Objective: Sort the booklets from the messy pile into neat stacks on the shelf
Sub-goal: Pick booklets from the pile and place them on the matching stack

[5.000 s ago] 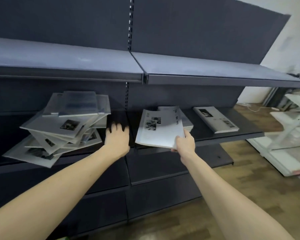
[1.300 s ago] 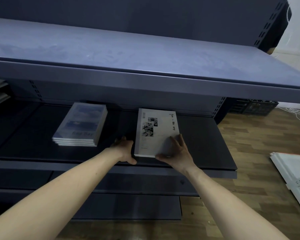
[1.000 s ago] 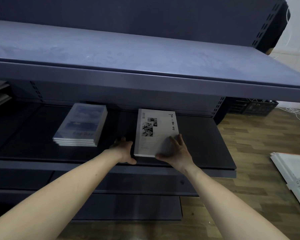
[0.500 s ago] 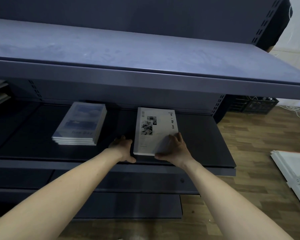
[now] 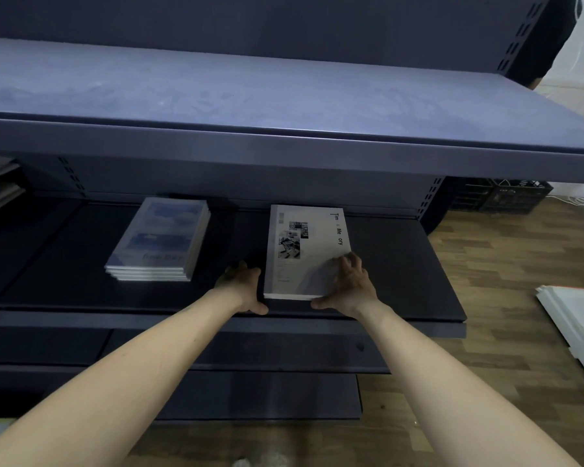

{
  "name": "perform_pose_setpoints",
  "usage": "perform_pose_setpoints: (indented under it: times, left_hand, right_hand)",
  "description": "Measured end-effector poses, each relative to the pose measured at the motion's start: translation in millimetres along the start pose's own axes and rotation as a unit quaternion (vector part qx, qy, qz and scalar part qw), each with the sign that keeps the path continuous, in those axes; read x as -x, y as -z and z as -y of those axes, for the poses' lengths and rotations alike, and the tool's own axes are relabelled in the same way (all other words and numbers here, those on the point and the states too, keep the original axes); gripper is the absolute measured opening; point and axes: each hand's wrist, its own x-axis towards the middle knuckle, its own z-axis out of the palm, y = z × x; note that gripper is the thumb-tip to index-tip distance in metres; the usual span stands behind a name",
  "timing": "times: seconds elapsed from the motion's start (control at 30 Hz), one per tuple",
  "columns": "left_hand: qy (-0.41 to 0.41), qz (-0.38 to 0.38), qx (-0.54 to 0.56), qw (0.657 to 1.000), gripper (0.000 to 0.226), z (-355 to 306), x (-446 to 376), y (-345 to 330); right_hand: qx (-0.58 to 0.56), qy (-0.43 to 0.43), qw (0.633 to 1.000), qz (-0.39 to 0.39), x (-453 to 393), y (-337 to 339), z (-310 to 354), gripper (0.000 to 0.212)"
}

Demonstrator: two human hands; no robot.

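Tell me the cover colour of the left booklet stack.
Blue and white, cloud-like, on the left booklet stack, head view.

Matt dark metal shelf [image 5: 402, 264]; paper booklets [image 5: 304, 251]; wood-look floor [image 5: 506, 264]
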Motion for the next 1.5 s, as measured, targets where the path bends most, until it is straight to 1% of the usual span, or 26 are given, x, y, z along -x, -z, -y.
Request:
perform_pose_setpoints:
  times: [0.13, 0.27, 0.33, 0.43, 0.63, 0.83, 0.97, 1.03, 1.13, 1.23, 1.4, 1.5]
  left_hand:
    - [0.001, 0.002, -0.001, 1.0, 0.093, -1.3, 0.3, 0.1]
    - [0.005, 0.004, 0.002, 1.0, 0.095, -0.4, -0.4, -0.4]
    - [0.004, 0.001, 0.002, 1.0, 0.095, 0.5, -1.7, -0.1]
    - [0.004, 0.002, 0.005, 1.0, 0.096, 1.0, -3.0, 0.1]
    - [0.008, 0.003, 0.008, 1.0, 0.095, 0.0, -6.1, 0.5]
    - [0.013, 0.004, 0.008, 1.0, 0.091, -2.5, -6.3, 1.7]
    - [0.014, -0.002, 0.011, 1.0, 0.093, -0.3, -2.2, -0.1]
    - [0.01, -0.013, 0.015, 1.0, 0.094, 3.6, 1.1, -3.4]
    - [0.002, -0.039, 0.021, 0.999, 0.089, 9.3, 10.5, -10.4]
    - [0.004, -0.058, 0.002, 0.998, 0.085, 11.1, 23.9, -17.5]
    - [0.013, -0.103, -0.042, 0.994, 0.078, 16.8, 50.9, -23.2]
    - [0.01, -0.148, -0.064, 0.987, 0.075, 25.3, 67.6, -19.7]
  right_hand:
    - [0.001, -0.009, 1.0, 0.007, -1.4, 0.1, 0.5, 0.117]
    - [0.014, -0.016, 0.999, 0.037, -3.3, -1.4, 4.5, 0.138]
    - [0.018, -0.017, 0.999, 0.042, -2.3, -3.1, 7.0, 0.144]
    - [0.026, -0.017, 0.999, 0.022, -1.4, -6.5, 9.7, 0.143]
    - [0.051, -0.024, 0.998, -0.01, -0.6, -12.2, 12.8, 0.129]
    - [0.059, -0.039, 0.997, -0.007, -1.5, -13.5, 15.5, 0.128]
    - [0.055, -0.042, 0.998, -0.003, 1.0, -13.4, 17.8, 0.135]
    - [0.073, -0.05, 0.996, 0.003, 5.5, -13.3, 19.2, 0.136]
    - [0.117, -0.044, 0.992, -0.008, 17.1, -15.9, 22.3, 0.128]
    - [0.126, 0.01, 0.992, -0.023, 30.1, -21.0, 26.6, 0.117]
    - [0.114, 0.104, 0.988, -0.03, 45.7, -31.8, 47.9, 0.081]
    - [0.112, 0.134, 0.985, -0.018, 50.2, -38.3, 66.6, 0.073]
